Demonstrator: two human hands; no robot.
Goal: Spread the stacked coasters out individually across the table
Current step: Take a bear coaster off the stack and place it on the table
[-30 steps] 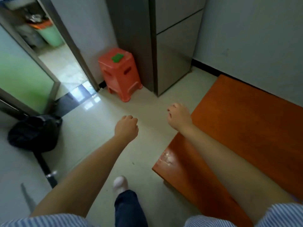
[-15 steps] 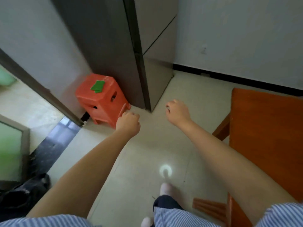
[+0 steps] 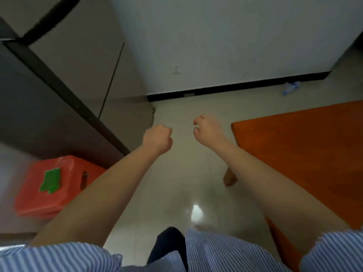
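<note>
The coasters (image 3: pixel 50 180), a small pile of green pieces, lie on top of an orange plastic stool (image 3: pixel 57 188), well to the left of and nearer the person than the left hand (image 3: pixel 157 139); that part of the view is blurred, so their number cannot be told. The left hand's grip is curled into a loose fist with nothing visible in it. The right hand (image 3: pixel 208 130) hangs just beside it, apart from it, fingers also curled inward; a pale speck shows at the fingertips, too small to tell what it is. To the right of the right grip stands the orange wooden desk (image 3: pixel 306 154), bare where it shows. Beyond the left grip rises a grey cabinet (image 3: pixel 64 91). Both forearms reach out over the pale tiled floor (image 3: pixel 188 173).
</note>
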